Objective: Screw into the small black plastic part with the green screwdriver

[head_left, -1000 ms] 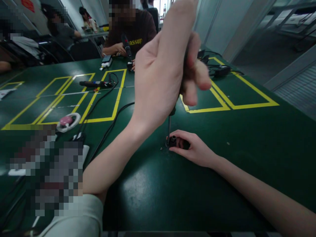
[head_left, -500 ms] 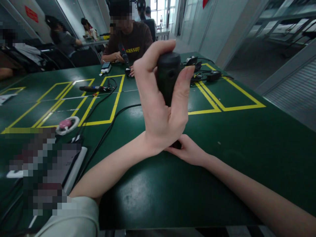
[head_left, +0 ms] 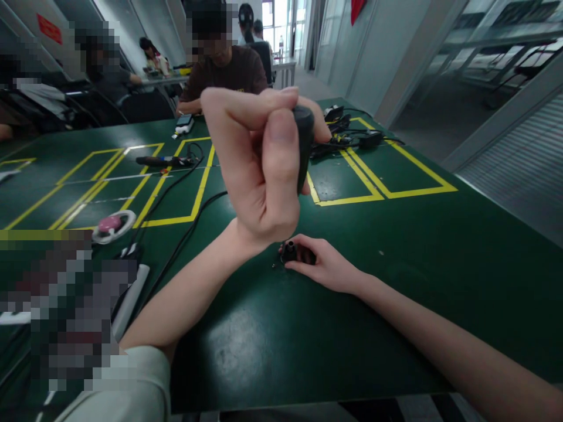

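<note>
My left hand [head_left: 250, 164] is raised over the middle of the table, fingers wrapped round a black electric screwdriver [head_left: 304, 143]. Its rounded rear end points up, and its lower end is hidden behind my hand. Below it, on the table, my right hand [head_left: 332, 266] pinches a small dark part [head_left: 289, 251] between thumb and fingers. A short round tube stands up from that part. A tiny dark piece [head_left: 274, 266], too small to name, lies just left of it.
The green table [head_left: 246, 363] bears yellow tape rectangles. Tangled black cables [head_left: 338, 132] lie at the back right; another corded tool [head_left: 162, 160] lies at the left. A pink-and-white round item [head_left: 112, 225] and blurred-out devices [head_left: 92, 299] are near left. A person [head_left: 240, 67] sits opposite.
My left hand has turned and shifted left, its thumb now folded across the screwdriver. The small part by my right hand has come into view. The camera view has shifted slightly.
</note>
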`<state>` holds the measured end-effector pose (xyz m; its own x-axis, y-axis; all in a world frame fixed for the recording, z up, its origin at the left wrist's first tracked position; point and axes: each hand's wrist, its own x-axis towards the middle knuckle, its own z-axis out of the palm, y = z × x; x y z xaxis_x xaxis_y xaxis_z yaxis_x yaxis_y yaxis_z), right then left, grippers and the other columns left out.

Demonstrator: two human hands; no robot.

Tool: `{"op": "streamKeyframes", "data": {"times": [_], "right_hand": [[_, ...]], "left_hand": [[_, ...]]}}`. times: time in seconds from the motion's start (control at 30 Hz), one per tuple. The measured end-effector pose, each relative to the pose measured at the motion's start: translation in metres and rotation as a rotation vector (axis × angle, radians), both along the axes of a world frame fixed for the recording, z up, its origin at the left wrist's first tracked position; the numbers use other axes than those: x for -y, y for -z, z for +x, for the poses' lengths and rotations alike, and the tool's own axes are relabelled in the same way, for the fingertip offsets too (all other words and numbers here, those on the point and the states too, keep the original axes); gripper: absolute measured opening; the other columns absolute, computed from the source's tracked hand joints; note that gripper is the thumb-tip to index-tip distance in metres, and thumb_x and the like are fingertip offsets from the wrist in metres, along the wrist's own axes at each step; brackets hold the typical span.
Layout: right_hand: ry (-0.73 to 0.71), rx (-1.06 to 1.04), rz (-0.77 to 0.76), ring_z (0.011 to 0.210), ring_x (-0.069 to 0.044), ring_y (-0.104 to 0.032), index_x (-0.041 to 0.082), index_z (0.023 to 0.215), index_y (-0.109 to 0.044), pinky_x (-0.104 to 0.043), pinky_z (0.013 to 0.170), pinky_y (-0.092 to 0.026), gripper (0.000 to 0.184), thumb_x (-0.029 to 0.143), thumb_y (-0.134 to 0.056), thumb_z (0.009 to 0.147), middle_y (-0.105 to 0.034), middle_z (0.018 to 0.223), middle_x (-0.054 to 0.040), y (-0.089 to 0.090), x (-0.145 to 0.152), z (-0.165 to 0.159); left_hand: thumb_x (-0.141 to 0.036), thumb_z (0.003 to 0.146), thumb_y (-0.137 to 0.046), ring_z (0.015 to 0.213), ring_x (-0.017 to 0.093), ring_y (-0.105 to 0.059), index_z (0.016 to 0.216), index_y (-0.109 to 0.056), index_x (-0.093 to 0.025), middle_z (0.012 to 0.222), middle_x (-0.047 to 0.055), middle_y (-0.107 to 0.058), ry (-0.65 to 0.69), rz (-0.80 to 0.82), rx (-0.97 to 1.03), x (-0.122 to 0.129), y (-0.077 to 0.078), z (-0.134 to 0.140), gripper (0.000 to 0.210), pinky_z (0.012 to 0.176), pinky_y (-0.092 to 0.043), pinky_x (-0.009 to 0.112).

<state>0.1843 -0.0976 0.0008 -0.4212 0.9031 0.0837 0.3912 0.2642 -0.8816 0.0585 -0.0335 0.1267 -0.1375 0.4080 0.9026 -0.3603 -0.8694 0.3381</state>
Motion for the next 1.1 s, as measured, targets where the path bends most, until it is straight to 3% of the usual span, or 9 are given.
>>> {"op": "streamKeyframes", "data": {"times": [0.2,0.37,0.5,0.57,0.63,0.7,0.87,1.03,1.1], "right_hand": [[0.010,0.069,0.191,0.095,-0.023,-0.066,0.019,0.110,-0.069,-0.038,0.086,-0.057,0.024,0.029,-0.076,0.090,-0.070,0.101,-0.0078,0.002,0.000,0.004],[-0.017,0.056,0.213,0.106,-0.025,-0.067,0.019,0.114,-0.071,-0.045,0.098,-0.057,0.024,0.029,-0.075,0.093,-0.069,0.112,-0.0117,0.003,-0.001,0.006],[-0.019,0.044,0.202,0.106,-0.025,-0.069,0.019,0.114,-0.072,-0.046,0.098,-0.058,0.025,0.030,-0.076,0.092,-0.070,0.112,-0.0112,0.005,-0.001,0.007],[-0.019,0.037,0.199,0.106,-0.025,-0.069,0.020,0.114,-0.071,-0.045,0.098,-0.058,0.025,0.030,-0.077,0.091,-0.071,0.112,-0.0108,0.005,-0.002,0.007],[-0.012,0.029,0.195,0.106,-0.025,-0.069,0.019,0.113,-0.071,-0.045,0.098,-0.058,0.025,0.029,-0.077,0.090,-0.071,0.112,-0.0106,0.006,-0.002,0.007],[-0.010,0.026,0.188,0.106,-0.026,-0.068,0.019,0.112,-0.071,-0.045,0.098,-0.057,0.025,0.029,-0.078,0.090,-0.071,0.111,-0.0107,0.006,-0.002,0.007],[-0.015,0.019,0.187,0.105,-0.025,-0.067,0.018,0.113,-0.071,-0.045,0.099,-0.056,0.026,0.031,-0.077,0.090,-0.071,0.110,-0.0107,0.005,-0.002,0.006],[-0.028,0.012,0.175,0.107,-0.026,-0.066,0.020,0.112,-0.070,-0.046,0.099,-0.055,0.024,0.035,-0.074,0.093,-0.072,0.110,-0.0100,0.003,-0.002,0.005],[-0.027,0.007,0.175,0.106,-0.026,-0.066,0.020,0.110,-0.071,-0.046,0.099,-0.055,0.021,0.035,-0.071,0.095,-0.073,0.109,-0.0100,0.002,-0.002,0.005]], "left_hand": [[-0.038,0.095,-0.070,0.068,0.009,-0.061,0.101,-0.058,-0.025,0.092,0.001,-0.054,-0.244,0.237,0.017,-0.019,-0.004,0.001,0.019,0.059,-0.050,0.026],[-0.025,0.097,-0.067,0.057,0.007,-0.060,0.103,-0.048,-0.028,0.093,-0.003,-0.059,-0.071,0.152,0.014,-0.019,-0.009,0.000,0.020,0.050,-0.047,0.024],[-0.024,0.096,-0.069,0.077,0.011,-0.067,0.098,-0.054,-0.027,0.089,-0.003,-0.061,-0.065,0.116,0.014,-0.009,-0.015,-0.004,0.015,0.081,-0.059,0.029],[-0.030,0.101,-0.059,0.061,0.007,-0.057,0.095,-0.060,-0.025,0.085,-0.002,-0.061,-0.002,0.000,-0.020,-0.002,-0.017,-0.007,0.008,0.062,-0.053,0.025],[-0.040,0.106,-0.043,0.045,0.005,-0.042,0.090,-0.063,-0.023,0.078,0.000,-0.061,0.090,-0.101,-0.124,0.004,-0.018,-0.008,0.031,0.042,-0.036,0.025],[-0.049,0.105,-0.040,0.043,0.004,-0.045,0.085,-0.063,-0.022,0.071,0.000,-0.059,0.126,-0.025,-0.034,0.007,-0.017,-0.007,0.041,0.036,-0.030,0.025],[-0.048,0.097,-0.061,0.057,0.004,-0.065,0.097,-0.063,-0.020,0.093,-0.002,-0.068,0.082,0.060,-0.047,0.003,-0.012,0.000,0.029,0.041,-0.040,0.016],[-0.047,0.095,-0.065,0.096,0.019,-0.078,0.104,-0.067,-0.023,0.112,0.000,-0.072,-0.028,0.120,-0.127,0.008,-0.018,-0.002,0.026,0.064,-0.061,0.024],[-0.049,0.096,-0.062,0.087,0.016,-0.078,0.114,-0.067,-0.026,0.109,0.000,-0.073,-0.036,0.121,-0.169,0.011,-0.020,-0.003,0.030,0.064,-0.060,0.024]]}}
